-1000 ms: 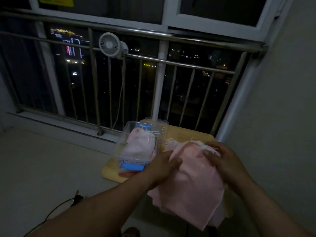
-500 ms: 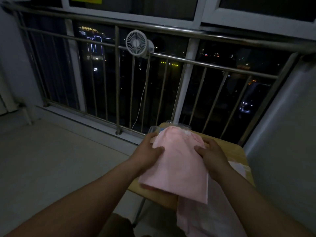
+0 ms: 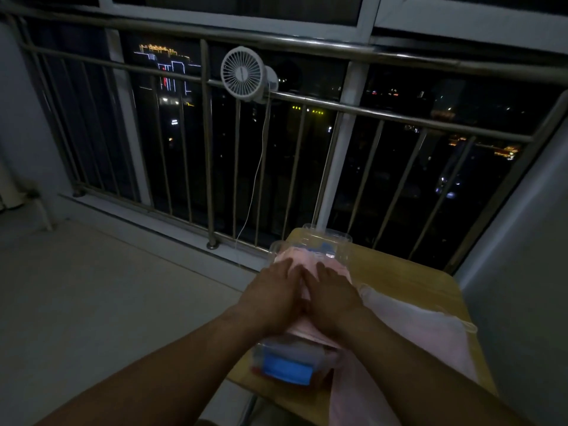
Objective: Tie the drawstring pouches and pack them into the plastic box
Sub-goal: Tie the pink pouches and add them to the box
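A clear plastic box [image 3: 310,241] with a blue latch at its near end stands on a small wooden table [image 3: 399,272]. A pink drawstring pouch [image 3: 307,259] lies in the box. My left hand [image 3: 273,299] and my right hand [image 3: 332,298] lie side by side, palms down, flat on that pouch, fingers stretched out. More pink pouches [image 3: 415,333] lie in a loose heap to the right of the box and hang over the table's near edge. The box's inside is mostly hidden under my hands.
A steel railing [image 3: 307,99] runs behind the table, with a small white fan [image 3: 242,73] clipped to it and its cord hanging down. A pale wall [image 3: 522,256] stands close on the right. Bare floor [image 3: 107,287] lies to the left.
Both hands carried a pink pouch from the pile over to the box and now lie flat on it there. The hands have come together.
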A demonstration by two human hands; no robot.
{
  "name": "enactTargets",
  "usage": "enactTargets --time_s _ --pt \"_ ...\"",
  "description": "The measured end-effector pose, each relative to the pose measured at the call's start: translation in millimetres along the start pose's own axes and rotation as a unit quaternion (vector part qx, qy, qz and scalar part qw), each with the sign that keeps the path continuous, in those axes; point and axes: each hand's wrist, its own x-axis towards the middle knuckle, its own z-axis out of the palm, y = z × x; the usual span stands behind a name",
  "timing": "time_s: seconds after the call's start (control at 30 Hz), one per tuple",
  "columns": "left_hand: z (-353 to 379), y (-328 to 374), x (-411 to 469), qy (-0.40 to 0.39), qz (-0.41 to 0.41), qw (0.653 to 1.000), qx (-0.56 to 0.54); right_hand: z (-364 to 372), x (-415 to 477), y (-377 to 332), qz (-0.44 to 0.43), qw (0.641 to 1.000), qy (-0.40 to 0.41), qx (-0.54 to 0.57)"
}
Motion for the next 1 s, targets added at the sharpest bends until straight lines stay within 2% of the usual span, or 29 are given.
enactTargets --time_s 0.07,0.13,0.2,0.3,0.37,0.57,0.77,1.0 --pt "2.1 -3.9 2.7 -0.119 0.02 0.99 0.075 1.0 14.3 -1.1 -0.002 0.999 -0.038 -0.002" --pt "-0.9 -11.8 7.5 -0.199 0.009 0.972 0.122 -6.5 25.9 1.3 -0.017 0.997 -0.07 0.0" --pt "-4.3 -21.0 15.7 -0.237 0.004 0.959 0.153 -22.6 34.4 8.3 -0.048 0.993 -0.105 -0.016" --pt "-4.8 -28.2 29.4 -0.273 0.025 0.941 0.198 -41.9 44.3 24.9 -0.088 0.98 -0.144 -0.107" --pt "-2.1 -26.7 33.6 -0.289 0.033 0.929 0.231 -39.6 48.9 30.6 -0.093 0.968 -0.163 -0.165" --pt "14.1 -21.1 51.8 -0.316 0.05 0.893 0.316 -21.5 61.0 9.0 -0.087 0.939 -0.238 -0.232" --pt "34.3 -29.2 59.5 -0.304 0.054 0.893 0.329 -13.3 73.6 -5.6 -0.074 0.926 -0.272 -0.251" --pt "27.9 -26.7 64.9 -0.306 0.046 0.901 0.303 -1.4 80.7 -2.1 -0.069 0.935 -0.243 -0.248"
